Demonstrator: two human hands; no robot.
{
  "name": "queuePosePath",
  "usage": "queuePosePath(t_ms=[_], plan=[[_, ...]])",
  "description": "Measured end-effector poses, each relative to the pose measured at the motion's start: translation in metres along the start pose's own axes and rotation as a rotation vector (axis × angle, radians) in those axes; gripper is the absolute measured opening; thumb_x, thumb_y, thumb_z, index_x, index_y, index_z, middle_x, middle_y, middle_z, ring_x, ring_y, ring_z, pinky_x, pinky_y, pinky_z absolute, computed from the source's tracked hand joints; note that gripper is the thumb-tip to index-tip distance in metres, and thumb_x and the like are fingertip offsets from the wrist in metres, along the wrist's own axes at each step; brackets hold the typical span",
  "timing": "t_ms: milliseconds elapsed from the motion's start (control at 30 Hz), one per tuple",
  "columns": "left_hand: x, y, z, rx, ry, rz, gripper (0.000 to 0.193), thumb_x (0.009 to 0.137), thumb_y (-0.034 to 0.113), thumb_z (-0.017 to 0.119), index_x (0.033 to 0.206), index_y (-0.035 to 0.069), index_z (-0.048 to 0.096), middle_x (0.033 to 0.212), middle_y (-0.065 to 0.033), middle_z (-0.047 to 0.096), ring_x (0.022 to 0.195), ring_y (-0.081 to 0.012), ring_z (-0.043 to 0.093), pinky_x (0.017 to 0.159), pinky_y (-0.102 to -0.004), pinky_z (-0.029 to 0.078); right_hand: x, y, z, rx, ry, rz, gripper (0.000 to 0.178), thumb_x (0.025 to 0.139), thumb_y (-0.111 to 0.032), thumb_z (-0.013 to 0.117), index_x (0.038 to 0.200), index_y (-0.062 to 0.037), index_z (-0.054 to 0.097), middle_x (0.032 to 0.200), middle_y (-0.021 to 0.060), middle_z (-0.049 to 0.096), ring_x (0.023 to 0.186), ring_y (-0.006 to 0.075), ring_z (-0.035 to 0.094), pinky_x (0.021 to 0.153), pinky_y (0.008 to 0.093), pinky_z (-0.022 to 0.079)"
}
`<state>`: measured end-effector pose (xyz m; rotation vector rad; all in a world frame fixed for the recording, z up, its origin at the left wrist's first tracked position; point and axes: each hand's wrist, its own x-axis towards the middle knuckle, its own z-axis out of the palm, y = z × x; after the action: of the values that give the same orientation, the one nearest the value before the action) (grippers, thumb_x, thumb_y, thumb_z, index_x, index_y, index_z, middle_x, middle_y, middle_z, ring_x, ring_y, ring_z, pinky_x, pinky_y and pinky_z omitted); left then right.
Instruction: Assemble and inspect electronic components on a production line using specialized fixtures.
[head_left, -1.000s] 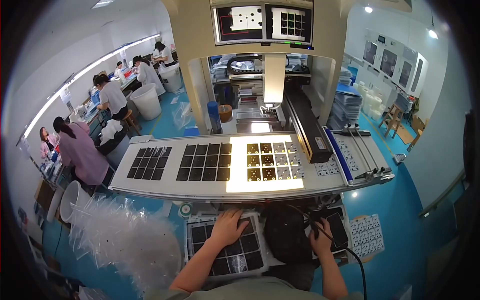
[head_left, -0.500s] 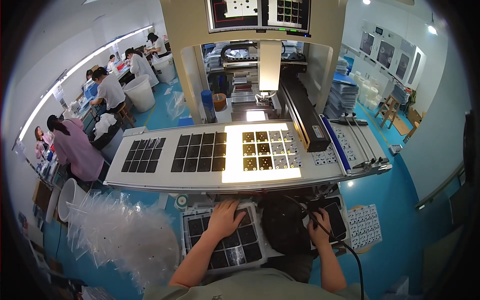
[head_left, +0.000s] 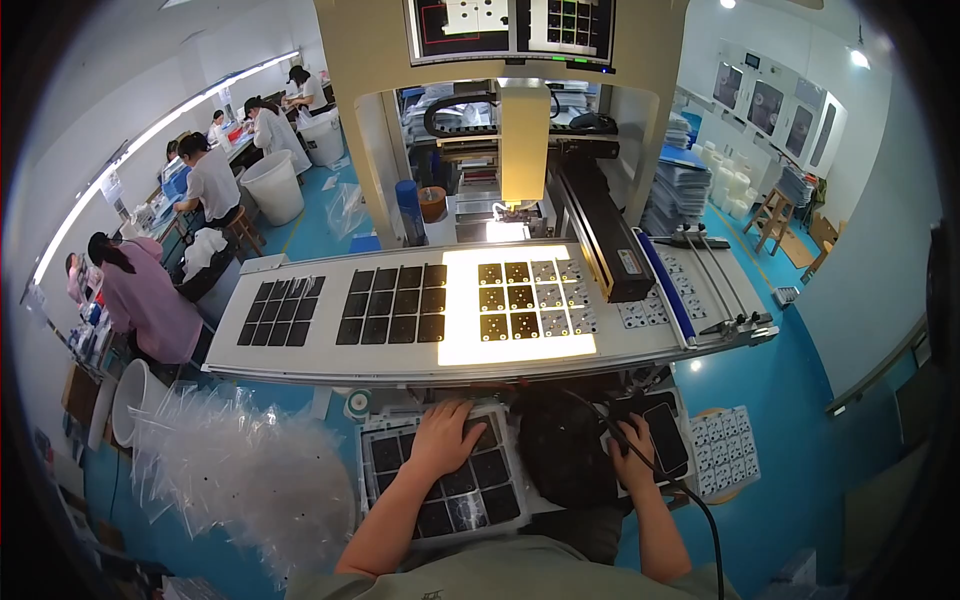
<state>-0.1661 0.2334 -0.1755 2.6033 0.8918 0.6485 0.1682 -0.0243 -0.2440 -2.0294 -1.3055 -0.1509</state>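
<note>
My left hand [head_left: 445, 437] lies flat with fingers spread on a pale tray [head_left: 512, 425] of black square pieces [head_left: 490, 467]. One square near its front edge has a shiny, clear-looking patch. Over to the right, my right hand [head_left: 632, 455] curls over a small dark thing, mostly hidden under the fingers. Beside that hand is a black flat device [head_left: 667, 438] shaped like a phone. A black cable [head_left: 690, 490] runs across the right wrist area. Between my hands sits a dark bundle [head_left: 565, 450].
Ahead stretches a white machine bed [head_left: 400, 366] with rows of black squares [head_left: 390, 305] and a lit panel. Above it hang a machine head [head_left: 522, 140] and a screen [head_left: 510, 30]. Clear plastic bags [head_left: 240, 470] heap at left; a spotted sheet [head_left: 727, 450] lies right. Several people work at far left.
The machine head has shifted a little left and lower in the picture, and it now looks yellowish instead of white. My hands stay in place; the whole view has moved slightly.
</note>
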Motion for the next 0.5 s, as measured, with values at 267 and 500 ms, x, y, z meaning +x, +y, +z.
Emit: queuePosePath(t_ms=[267,500], plan=[[-0.0003,0.0006,-0.0023,-0.011,0.002,-0.003,0.051,0.104,0.037,0.072,0.139,0.002,0.068,0.137,-0.0224,0.070,0.131,-0.0424,0.063,0.115,-0.0522,0.048,-0.0006,-0.0016,0.0004,-0.007,0.071,0.012,0.032,0.093,-0.009,0.074,0.125,-0.0021,0.073,0.141,0.0274,0.063,0.123,0.0493,0.068,0.102,0.0508,0.059],[-0.0012,0.0027,-0.0032,0.012,-0.024,-0.009,0.052,0.105,0.038,0.071,0.139,-0.001,0.067,0.138,-0.0220,0.070,0.133,-0.0407,0.063,0.116,-0.0518,0.048,-0.0023,-0.0012,-0.0009,-0.007,0.063,0.036,0.034,0.092,-0.009,0.073,0.125,-0.0031,0.073,0.140,0.0277,0.064,0.122,0.0499,0.068,0.101,0.0518,0.059]])
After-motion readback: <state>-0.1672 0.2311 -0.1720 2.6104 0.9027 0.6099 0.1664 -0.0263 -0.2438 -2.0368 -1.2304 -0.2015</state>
